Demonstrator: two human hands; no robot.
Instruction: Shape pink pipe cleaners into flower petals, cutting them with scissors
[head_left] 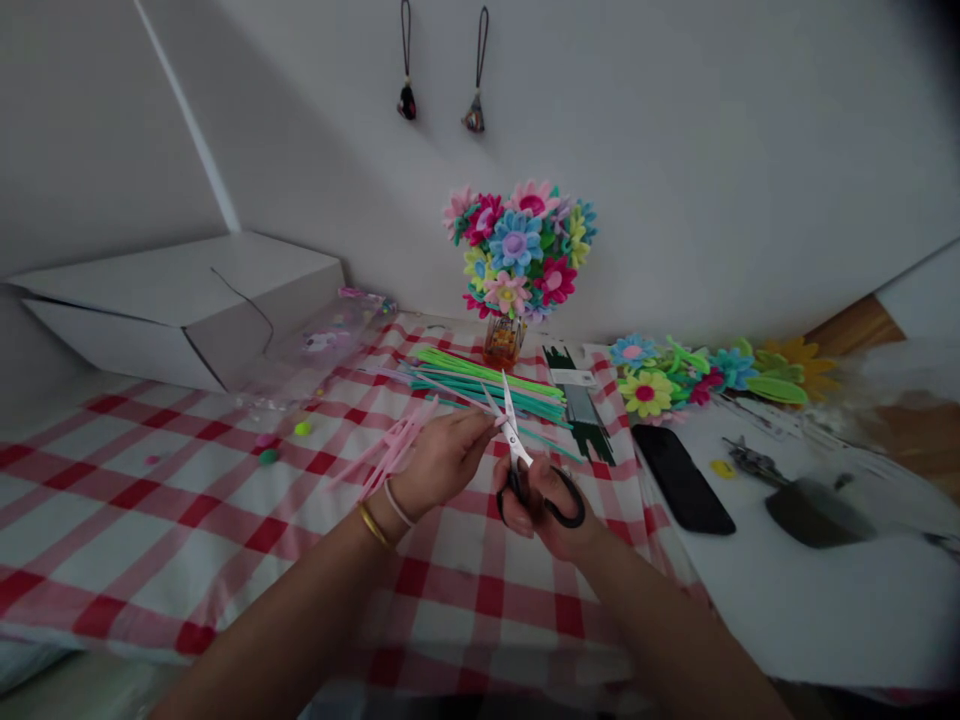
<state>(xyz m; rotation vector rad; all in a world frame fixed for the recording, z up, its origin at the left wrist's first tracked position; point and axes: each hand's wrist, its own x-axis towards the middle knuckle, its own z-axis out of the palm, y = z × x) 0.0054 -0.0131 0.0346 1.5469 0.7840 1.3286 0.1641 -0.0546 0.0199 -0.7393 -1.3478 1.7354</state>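
Pink pipe cleaners (390, 452) are being pinched in the left hand (442, 462) over the checked worktop (150, 500), ends offered to the blades. The right hand (544, 505) is gripping black-handled scissors (525, 460), blades parted upward for cutting.

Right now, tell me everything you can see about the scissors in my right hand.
The scissors have black loop handles and short, pale metal-looking blades. The right hand grips the handles, fingers through the loops, above the red-and-white checked cloth. The blades point up and away, opened in a narrow V. Their tips meet the thin pink strips that the left hand pinches beside them. Behind them lies a bundle of green sticks.
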